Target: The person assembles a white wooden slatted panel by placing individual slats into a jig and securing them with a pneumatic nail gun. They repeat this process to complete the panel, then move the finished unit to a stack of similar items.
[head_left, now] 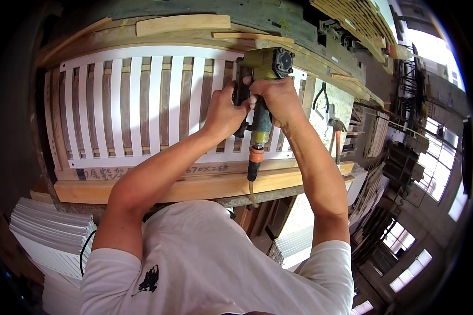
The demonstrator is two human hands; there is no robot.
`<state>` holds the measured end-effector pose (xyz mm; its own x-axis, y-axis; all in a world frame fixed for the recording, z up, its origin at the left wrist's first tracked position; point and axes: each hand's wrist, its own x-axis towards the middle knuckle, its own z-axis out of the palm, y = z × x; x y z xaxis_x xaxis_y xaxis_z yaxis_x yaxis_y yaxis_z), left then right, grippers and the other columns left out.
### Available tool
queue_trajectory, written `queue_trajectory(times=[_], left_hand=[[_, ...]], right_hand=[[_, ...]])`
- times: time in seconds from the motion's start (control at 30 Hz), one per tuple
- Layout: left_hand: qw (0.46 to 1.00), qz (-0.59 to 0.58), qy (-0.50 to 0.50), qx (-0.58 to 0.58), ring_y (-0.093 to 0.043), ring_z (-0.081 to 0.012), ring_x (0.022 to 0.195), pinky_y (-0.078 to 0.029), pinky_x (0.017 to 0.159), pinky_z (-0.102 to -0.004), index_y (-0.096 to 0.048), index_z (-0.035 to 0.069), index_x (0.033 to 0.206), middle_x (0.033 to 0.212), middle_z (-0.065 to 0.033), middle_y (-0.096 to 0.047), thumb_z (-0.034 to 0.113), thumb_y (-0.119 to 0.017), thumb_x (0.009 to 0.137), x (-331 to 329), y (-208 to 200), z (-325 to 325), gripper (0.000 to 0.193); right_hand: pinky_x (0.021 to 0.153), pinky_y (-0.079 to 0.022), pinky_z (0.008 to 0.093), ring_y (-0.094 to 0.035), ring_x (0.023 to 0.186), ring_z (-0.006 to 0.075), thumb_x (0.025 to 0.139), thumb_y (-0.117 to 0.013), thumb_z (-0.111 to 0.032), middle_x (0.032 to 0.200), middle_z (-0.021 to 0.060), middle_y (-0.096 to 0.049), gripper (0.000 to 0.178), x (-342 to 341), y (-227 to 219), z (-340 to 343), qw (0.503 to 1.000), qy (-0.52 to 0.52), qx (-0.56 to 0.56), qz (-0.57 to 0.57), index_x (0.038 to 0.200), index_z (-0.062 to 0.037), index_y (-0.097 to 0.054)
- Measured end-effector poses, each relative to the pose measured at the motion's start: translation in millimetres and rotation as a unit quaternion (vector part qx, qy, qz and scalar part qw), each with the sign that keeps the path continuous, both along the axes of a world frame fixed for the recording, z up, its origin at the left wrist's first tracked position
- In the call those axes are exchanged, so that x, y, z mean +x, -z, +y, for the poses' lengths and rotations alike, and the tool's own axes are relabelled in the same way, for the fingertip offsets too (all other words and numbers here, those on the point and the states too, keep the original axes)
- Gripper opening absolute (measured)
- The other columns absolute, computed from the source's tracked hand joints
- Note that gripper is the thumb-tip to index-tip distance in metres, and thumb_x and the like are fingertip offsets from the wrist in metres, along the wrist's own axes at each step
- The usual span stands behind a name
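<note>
Step in hand, as it reads: fastening slats to a white slatted panel (142,105) with an air nailer (263,79). The panel lies flat on a wooden jig (194,186) on the bench. The nailer stands on the panel's right part, head at the far rail, handle running back toward the body.

Left of the fingers: most of the panel, slats evenly spaced, bare wood showing between them. A stack of white slats (52,231) sits lower left, below the bench edge, well apart from both hands.

Left hand (226,113): fingers curled shut against the left side of the nailer's body, thumb up near the head. It appears to steady the tool; whether it also presses the slat beneath is hidden.

Right hand (281,100): fingers wrapped tight round the handle, just right of the left hand, the two nearly touching. The trigger finger is hidden.

Below the fingers: an orange coupling (256,155) joins the hose to the handle's end.

Right of the fingers: a hammer (337,134) and pliers (320,97) lie on the bench, near but untouched.

Next move, by judgement: it calls for the nose square on a slat end, with firm downward pressure, and the left fingers clear of the nose.
</note>
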<state>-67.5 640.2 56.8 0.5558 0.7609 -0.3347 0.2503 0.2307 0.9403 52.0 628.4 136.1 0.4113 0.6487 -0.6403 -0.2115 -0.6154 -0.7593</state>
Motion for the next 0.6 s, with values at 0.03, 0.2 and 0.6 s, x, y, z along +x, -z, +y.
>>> queue_trajectory(times=[0.03,0.2,0.6], left_hand=[[1.000,0.014,-0.002,0.016,-0.059,-0.0093,0.074,-0.048,0.070,-0.0269,-0.058,-0.002,0.106,0.080,-0.0046,-0.066,0.002,-0.064,0.082,-4.7,-4.5,3.1,0.026],[0.995,-0.078,-0.049,-0.029,-0.060,-0.0109,0.070,-0.049,0.067,-0.0277,-0.058,-0.002,0.108,0.075,-0.0056,-0.065,0.003,-0.065,0.082,-19.1,-3.5,8.0,0.027],[0.994,-0.091,-0.039,-0.050,-0.055,-0.0065,0.072,-0.047,0.066,-0.0239,-0.057,-0.003,0.106,0.078,-0.0011,-0.062,0.003,-0.062,0.087,-24.9,16.8,7.8,0.021]], right_hand=[[0.045,-0.043,0.0279,-0.053,0.049,0.0129,0.078,-0.065,-0.002,0.061,0.0070,-0.059,0.008,-3.1,-1.0,3.0,1.000,0.006,0.003,0.015,0.073,0.0054,-0.064],[0.046,-0.044,0.0280,-0.054,0.050,0.0140,0.077,-0.064,0.000,0.063,0.0069,-0.059,0.007,-19.1,-2.1,9.5,1.000,0.004,0.001,0.026,0.080,0.0061,-0.066],[0.045,-0.043,0.0281,-0.053,0.049,0.0130,0.077,-0.065,0.000,0.059,0.0056,-0.058,0.010,-30.9,-2.0,14.7,1.000,-0.007,0.006,-0.017,0.069,0.0026,-0.061]])
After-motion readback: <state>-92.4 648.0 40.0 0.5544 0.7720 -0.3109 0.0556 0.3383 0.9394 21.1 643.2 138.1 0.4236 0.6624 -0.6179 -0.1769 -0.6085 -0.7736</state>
